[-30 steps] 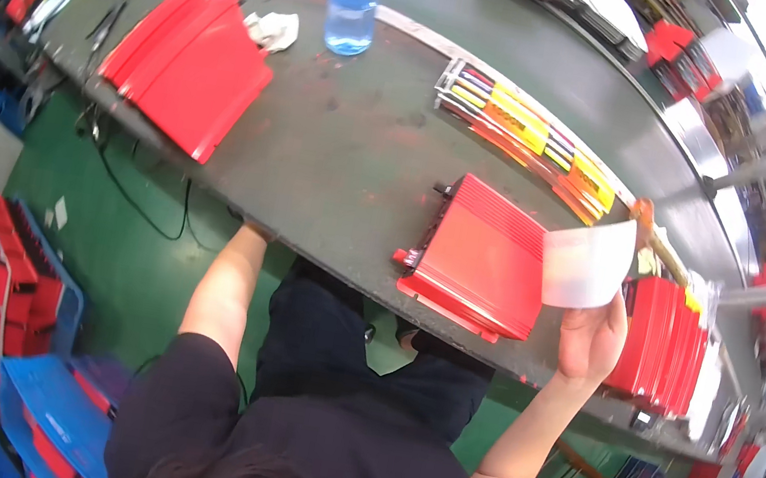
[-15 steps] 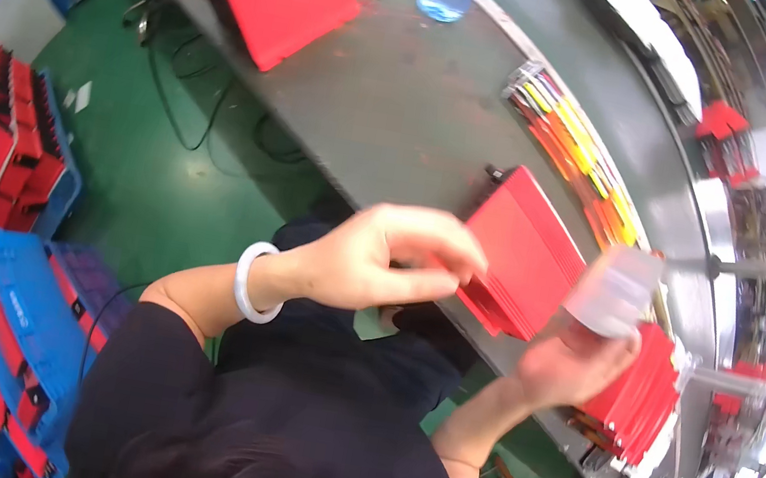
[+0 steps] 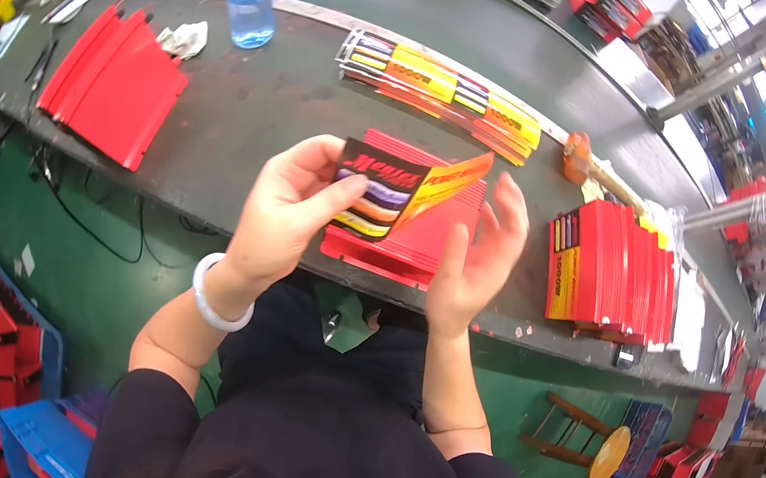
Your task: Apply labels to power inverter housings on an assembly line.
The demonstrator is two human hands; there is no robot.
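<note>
In my left hand [image 3: 276, 211], a folded printed label [image 3: 371, 199] is pinched between thumb and fingers. One part of it is black with coloured stripes, and an orange part angles up to the right. My right hand [image 3: 474, 270] is open beside the orange part, fingers apart and pointing up, with nothing visible in it. Beneath the label a red ribbed casing [image 3: 385, 258] lies at the front edge of the workbench [image 3: 298, 83], partly covered by the label and hands.
Clear packs of striped labels [image 3: 443, 92] lie behind the casing. Red casings are stacked at right [image 3: 611, 267] and left [image 3: 119, 89]. A blue-capped water bottle [image 3: 250, 4] and crumpled tissue [image 3: 183, 39] are at the back left. A wooden stool [image 3: 608, 454] stands below right.
My view has turned, bringing the casing to the middle. My left hand, earlier empty, now holds the label. The pale, blurred sheet at my right hand no longer shows there.
</note>
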